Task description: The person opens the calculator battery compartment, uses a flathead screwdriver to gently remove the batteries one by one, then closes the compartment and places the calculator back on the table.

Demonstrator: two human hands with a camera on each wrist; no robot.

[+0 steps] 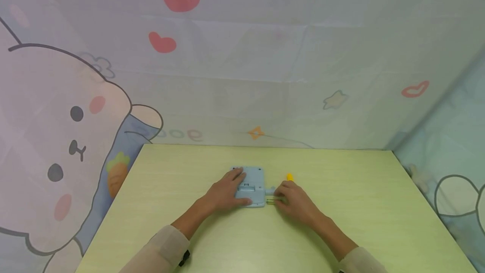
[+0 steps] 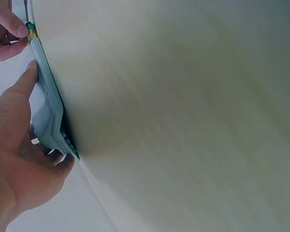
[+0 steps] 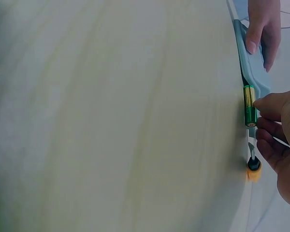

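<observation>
A light blue calculator [image 1: 254, 176] lies face down on the table, its back with a recessed battery compartment [image 1: 246, 188] turned up. My left hand [image 1: 226, 192] holds it from the left, thumb near the front edge and fingers spread toward the far side; in the left wrist view some fingertips curl at the calculator's edge [image 2: 49, 104]. Just right of it, my right hand [image 1: 293, 201] pinches at green-and-gold batteries [image 1: 270, 201]; one battery [image 3: 250, 106] shows plainly in the right wrist view against the thumb. A small pale blue piece [image 1: 270, 191] lies beside those fingers.
Beyond the right hand lies a yellow-handled tool [image 1: 289, 177], partly hidden; its metal shaft [image 3: 252, 150] shows in the right wrist view. The pale wooden table [image 1: 182, 161] ends at a printed cloth backdrop [image 1: 242, 100] behind and at the sides.
</observation>
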